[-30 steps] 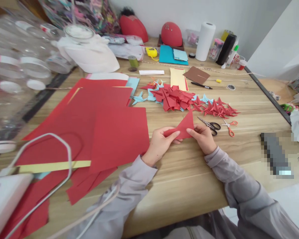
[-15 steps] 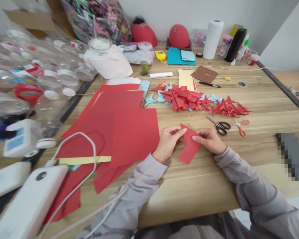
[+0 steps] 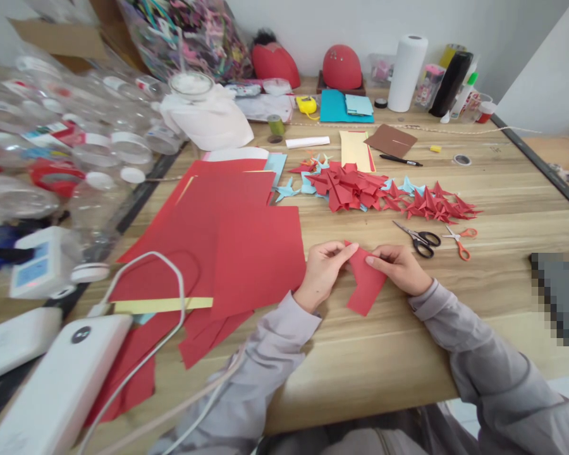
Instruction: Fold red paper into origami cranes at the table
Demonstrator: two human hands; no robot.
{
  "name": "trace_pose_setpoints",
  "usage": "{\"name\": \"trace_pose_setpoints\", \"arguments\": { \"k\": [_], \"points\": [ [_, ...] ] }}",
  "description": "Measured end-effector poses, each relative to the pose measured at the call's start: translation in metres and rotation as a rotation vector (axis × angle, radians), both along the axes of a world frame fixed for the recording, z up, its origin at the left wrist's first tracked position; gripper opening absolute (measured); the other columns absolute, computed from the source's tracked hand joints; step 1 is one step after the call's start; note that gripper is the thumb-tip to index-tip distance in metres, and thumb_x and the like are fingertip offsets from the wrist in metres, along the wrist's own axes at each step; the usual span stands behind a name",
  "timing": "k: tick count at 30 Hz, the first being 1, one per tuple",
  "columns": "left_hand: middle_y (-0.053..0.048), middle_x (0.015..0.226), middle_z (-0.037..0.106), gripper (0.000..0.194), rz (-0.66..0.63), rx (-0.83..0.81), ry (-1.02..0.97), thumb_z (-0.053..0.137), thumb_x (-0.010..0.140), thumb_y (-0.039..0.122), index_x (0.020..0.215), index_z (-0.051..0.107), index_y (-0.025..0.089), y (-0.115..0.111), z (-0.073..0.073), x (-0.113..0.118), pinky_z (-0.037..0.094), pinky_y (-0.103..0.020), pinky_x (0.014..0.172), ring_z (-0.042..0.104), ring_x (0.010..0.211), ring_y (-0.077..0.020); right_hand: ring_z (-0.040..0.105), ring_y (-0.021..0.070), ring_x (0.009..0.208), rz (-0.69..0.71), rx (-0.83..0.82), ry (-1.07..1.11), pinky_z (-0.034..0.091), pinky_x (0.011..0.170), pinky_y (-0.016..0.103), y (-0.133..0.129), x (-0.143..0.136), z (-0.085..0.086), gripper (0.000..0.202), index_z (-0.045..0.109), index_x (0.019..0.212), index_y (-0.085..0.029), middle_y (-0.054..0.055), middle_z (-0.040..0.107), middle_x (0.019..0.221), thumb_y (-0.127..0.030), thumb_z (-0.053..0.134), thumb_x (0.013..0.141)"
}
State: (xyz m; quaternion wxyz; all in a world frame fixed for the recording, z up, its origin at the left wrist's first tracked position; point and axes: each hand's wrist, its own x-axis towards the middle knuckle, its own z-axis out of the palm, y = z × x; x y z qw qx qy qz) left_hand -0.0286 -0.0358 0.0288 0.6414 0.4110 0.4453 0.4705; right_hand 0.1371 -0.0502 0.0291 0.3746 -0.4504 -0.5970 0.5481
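Observation:
A small folded piece of red paper (image 3: 368, 284) is held above the wooden table between my two hands. My left hand (image 3: 326, 268) pinches its upper left corner between thumb and fingers. On the other side, my right hand (image 3: 401, 266) grips the upper right edge, thumb on top. The lower part of the paper hangs free, angled down to the left. Just beyond my hands lie red folded paper pieces (image 3: 346, 186) in a heap, with pointed red paper stars (image 3: 439, 203) to their right. Black-handled scissors (image 3: 420, 238) and small orange-handled scissors (image 3: 461, 239) rest near my right hand.
Large red paper sheets (image 3: 256, 259) cover the table left of my hands. A white power bank (image 3: 61, 385) with a cable lies front left, beside many clear plastic bottles (image 3: 90, 148). At the back stand a white cylinder (image 3: 408, 74) and a yellow tape measure (image 3: 306, 106).
The red paper's free lower end has swung slightly to the right, and its upper left corner now sits lower, more under my left fingers. Both hands keep their grip.

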Motion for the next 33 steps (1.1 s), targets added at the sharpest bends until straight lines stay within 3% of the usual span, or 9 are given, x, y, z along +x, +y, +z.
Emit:
{"name": "trace_pose_setpoints", "arguments": {
  "k": [14,19,25,33],
  "points": [
    [-0.001,0.056,0.058,0.034,-0.037,-0.036,-0.087,0.064,0.071,0.045,0.061,0.061,0.013,0.001,0.001,-0.001,0.047,-0.024,0.051,0.054,0.051,-0.0113,0.045,0.0078,0.055,0.013,-0.030,0.019,0.035,0.053,0.021,0.001,0.000,0.002,0.029,0.061,0.069,-0.013,-0.001,0.056,0.063,-0.040,0.059,0.079],
    [0.003,0.053,0.053,0.028,-0.110,0.119,0.152,0.077,0.057,0.036,0.058,0.061,0.013,0.000,0.004,-0.004,0.037,-0.019,0.049,0.045,0.050,-0.0070,0.044,0.0072,0.054,0.001,-0.022,0.031,0.033,0.051,0.021,0.001,0.001,0.003,0.030,0.061,0.069,-0.013,-0.001,0.054,0.061,-0.041,0.059,0.079],
    [0.005,0.045,0.045,0.036,-0.077,0.199,0.280,0.075,0.060,0.039,0.047,0.053,0.013,0.002,-0.002,-0.005,0.031,-0.020,0.047,0.037,0.046,-0.0054,0.041,0.0067,0.053,0.009,0.007,0.019,0.032,0.050,0.020,0.001,0.001,0.000,0.028,0.061,0.071,-0.013,-0.002,0.052,0.059,-0.040,0.059,0.079],
    [0.001,0.048,0.051,0.045,-0.044,0.060,0.148,0.063,0.069,0.053,0.050,0.055,0.014,0.002,-0.008,-0.002,0.038,-0.022,0.047,0.046,0.047,-0.0085,0.043,0.0080,0.055,0.020,0.037,-0.049,0.035,0.051,0.021,0.001,0.001,-0.004,0.029,0.061,0.070,-0.013,-0.001,0.053,0.061,-0.041,0.061,0.078]
  ]
}}
